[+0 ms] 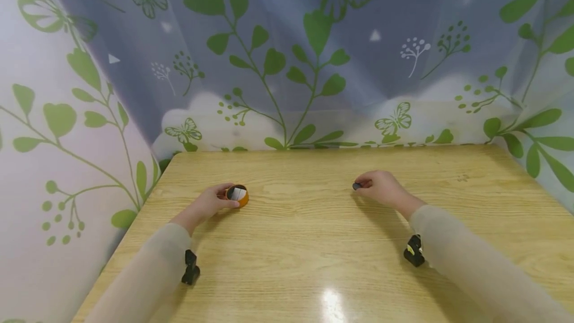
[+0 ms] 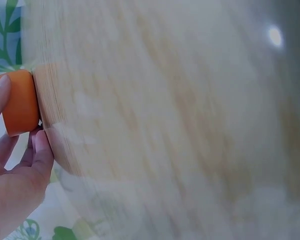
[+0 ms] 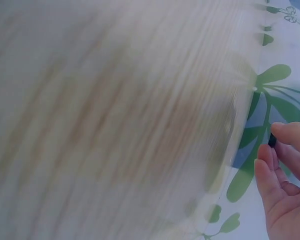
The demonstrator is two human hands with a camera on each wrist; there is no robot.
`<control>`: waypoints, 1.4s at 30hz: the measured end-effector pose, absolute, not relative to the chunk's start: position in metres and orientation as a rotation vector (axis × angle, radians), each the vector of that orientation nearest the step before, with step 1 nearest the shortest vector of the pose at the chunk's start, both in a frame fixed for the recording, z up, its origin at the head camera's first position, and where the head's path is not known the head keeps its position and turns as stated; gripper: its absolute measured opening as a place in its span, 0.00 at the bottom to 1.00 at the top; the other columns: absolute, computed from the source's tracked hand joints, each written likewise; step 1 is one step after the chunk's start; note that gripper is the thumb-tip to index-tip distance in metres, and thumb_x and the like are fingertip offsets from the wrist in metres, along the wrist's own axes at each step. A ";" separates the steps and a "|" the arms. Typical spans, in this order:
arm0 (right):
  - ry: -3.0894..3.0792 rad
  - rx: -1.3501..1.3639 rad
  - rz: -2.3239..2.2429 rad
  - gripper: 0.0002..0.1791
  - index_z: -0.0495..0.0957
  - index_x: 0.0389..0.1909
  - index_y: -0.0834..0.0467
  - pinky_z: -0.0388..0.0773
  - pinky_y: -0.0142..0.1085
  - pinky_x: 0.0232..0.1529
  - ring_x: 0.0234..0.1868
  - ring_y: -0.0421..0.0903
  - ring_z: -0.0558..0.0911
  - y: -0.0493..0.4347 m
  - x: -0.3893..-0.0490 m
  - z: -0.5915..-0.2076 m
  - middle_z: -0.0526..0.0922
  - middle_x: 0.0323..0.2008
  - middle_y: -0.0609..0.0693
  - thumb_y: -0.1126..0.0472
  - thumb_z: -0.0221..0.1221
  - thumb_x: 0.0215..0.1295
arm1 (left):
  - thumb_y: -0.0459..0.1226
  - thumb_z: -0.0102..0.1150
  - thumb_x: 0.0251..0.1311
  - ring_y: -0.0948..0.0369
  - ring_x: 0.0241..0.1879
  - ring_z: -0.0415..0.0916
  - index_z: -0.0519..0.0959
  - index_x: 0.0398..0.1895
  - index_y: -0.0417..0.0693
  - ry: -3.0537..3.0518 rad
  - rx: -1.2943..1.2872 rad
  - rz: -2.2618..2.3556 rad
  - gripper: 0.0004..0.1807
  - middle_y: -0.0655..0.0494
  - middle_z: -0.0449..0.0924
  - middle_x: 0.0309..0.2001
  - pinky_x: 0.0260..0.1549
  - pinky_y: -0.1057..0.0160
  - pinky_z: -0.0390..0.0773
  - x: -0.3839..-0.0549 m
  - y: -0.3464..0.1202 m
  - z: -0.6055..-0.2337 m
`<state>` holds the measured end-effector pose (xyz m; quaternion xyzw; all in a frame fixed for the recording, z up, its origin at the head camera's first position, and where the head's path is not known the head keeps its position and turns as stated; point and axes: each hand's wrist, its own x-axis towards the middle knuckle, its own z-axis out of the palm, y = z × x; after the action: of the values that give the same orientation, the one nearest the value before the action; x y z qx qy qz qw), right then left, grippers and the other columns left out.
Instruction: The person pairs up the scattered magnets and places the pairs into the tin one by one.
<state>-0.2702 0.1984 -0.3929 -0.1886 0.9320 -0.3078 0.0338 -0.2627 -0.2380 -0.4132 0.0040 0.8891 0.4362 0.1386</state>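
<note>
On the left of the table, my left hand grips a small round orange container by its side, thumb in front and fingers behind. Its top faces up and shows a dark and white inside. In the left wrist view the orange container appears from the side, right at the table surface. Over to the right, my right hand pinches a small dark round piece between thumb and fingertips, close over the table. Only the dark edge of that piece shows in the right wrist view.
The light wood-grain table spreads beneath both hands. Behind it hangs a blue and white curtain with green leaves and butterflies, which also runs along the sides. Black wrist cameras sit on the left sleeve and the right sleeve.
</note>
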 end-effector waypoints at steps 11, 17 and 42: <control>2.859 -0.628 -0.972 0.16 0.79 0.46 0.70 0.77 0.42 0.38 0.38 0.51 0.81 0.179 -0.274 -0.396 0.82 0.37 0.58 0.64 0.61 0.59 | 0.41 0.65 0.55 0.48 0.55 0.64 0.60 0.68 0.42 2.568 0.032 1.259 0.39 0.39 0.67 0.58 0.50 0.53 0.67 -0.263 -0.238 -0.414; 2.830 -0.629 -1.000 0.16 0.78 0.46 0.70 0.77 0.40 0.38 0.38 0.50 0.80 0.169 -0.273 -0.394 0.82 0.37 0.58 0.66 0.61 0.59 | 0.42 0.65 0.55 0.48 0.55 0.64 0.60 0.69 0.42 2.569 0.032 1.249 0.39 0.39 0.66 0.58 0.50 0.53 0.68 -0.263 -0.239 -0.414; 2.750 -0.705 -1.041 0.15 0.79 0.46 0.69 0.77 0.38 0.40 0.39 0.49 0.80 0.118 -0.272 -0.384 0.82 0.38 0.57 0.66 0.62 0.59 | 0.42 0.65 0.56 0.47 0.55 0.65 0.59 0.68 0.38 2.569 0.067 1.254 0.40 0.37 0.67 0.58 0.51 0.51 0.67 -0.262 -0.239 -0.412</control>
<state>-0.2719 0.1179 -0.3841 -0.2327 0.9079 -0.3437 0.0586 -0.2616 -0.2392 -0.4123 0.0231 0.8895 0.4342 0.1406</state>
